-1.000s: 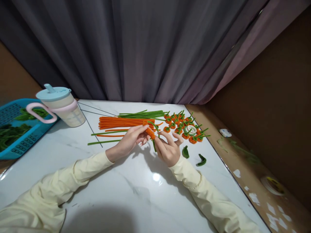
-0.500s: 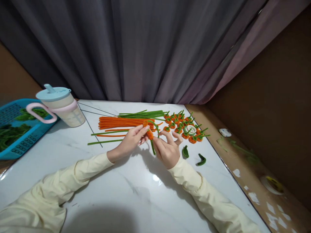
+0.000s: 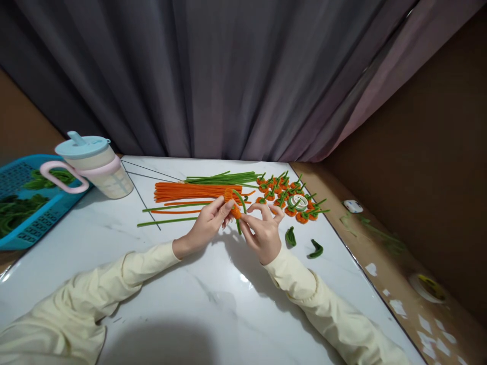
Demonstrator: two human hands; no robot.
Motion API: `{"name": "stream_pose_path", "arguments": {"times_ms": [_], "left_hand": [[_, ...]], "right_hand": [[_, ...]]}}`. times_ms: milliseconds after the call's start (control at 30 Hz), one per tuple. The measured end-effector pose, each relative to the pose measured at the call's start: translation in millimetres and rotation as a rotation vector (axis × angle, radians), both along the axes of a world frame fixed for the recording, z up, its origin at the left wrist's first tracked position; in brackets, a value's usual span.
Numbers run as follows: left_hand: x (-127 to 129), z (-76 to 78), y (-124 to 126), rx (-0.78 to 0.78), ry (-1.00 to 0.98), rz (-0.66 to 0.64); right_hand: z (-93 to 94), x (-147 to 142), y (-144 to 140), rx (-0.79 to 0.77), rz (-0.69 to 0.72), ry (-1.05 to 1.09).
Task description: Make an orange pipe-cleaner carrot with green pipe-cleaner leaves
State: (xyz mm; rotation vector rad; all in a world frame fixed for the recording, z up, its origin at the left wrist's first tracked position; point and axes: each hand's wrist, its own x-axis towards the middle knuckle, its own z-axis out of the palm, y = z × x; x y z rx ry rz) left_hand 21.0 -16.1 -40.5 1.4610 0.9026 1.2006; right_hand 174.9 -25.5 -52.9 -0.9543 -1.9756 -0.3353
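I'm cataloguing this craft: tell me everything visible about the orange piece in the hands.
The orange piece looks fuzzy and ribbed, like pipe cleaner. A green strand arches along its right side, and a green end shows below. It slants, upper end leftward, held above the white table. The left hand pinches its middle; the right hand appears to touch its lower end.

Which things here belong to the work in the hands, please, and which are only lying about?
Likely the work:
- held piece
- orange stems
- green stems
- orange-and-green pieces
- green curls
- perhaps the basket, with green things inside

Seemingly just lying about:
- cup
- white scraps
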Motion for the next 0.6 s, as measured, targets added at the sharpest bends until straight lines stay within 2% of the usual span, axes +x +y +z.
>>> {"name": "stream_pose_path", "arguments": {"times_ms": [167,300,433,600], "left_hand": [[0.2,10.0,0.0,0.08,0.001,0.042],[0.7,10.2,4.4,-0.02,-0.173,-0.015],[1.6,3.5,7.6,-0.089,-0.238,-0.05],[6.5,-3.2,7.1,-0.083,-0.227,0.007]], "right_hand": [[0.9,-1.4,1.1,0.05,-0.041,-0.053],[1.2,3.3,7.5,0.165,-0.099,-0.135],[-2.5,7.0,11.5,0.258,-0.041,-0.179],[-6.7,-2.2,3.7,0.164,0.003,-0.098]]}}
